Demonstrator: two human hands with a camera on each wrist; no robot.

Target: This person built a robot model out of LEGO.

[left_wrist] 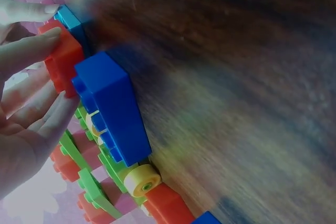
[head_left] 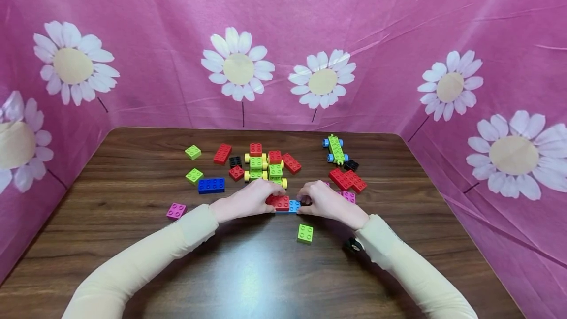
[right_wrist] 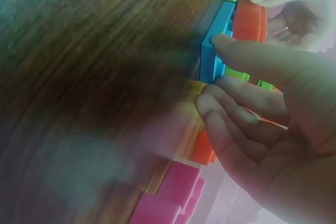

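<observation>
Near the middle of the table a red brick (head_left: 281, 203) sits on a flat light blue brick (head_left: 295, 206), covering its left part. My left hand (head_left: 250, 200) grips the red brick between thumb and fingers; the left wrist view shows the thumb on the red brick's side (left_wrist: 67, 61). At the other end, my right hand (head_left: 330, 203) pinches the light blue brick (right_wrist: 209, 59), its studs partly hidden by the thumb. A lime green brick (head_left: 305, 234) lies just in front of the hands. Behind them stand lime wheeled pieces (head_left: 275, 171) with yellow wheels and red bricks on top.
To the left lie a dark blue brick (head_left: 211, 185), a magenta brick (head_left: 176, 211) and a lime brick (head_left: 194, 176). Right of the hands are joined red bricks (head_left: 347, 180) and a magenta brick (head_left: 349, 197). A lime car base (head_left: 336, 150) with blue wheels stands behind.
</observation>
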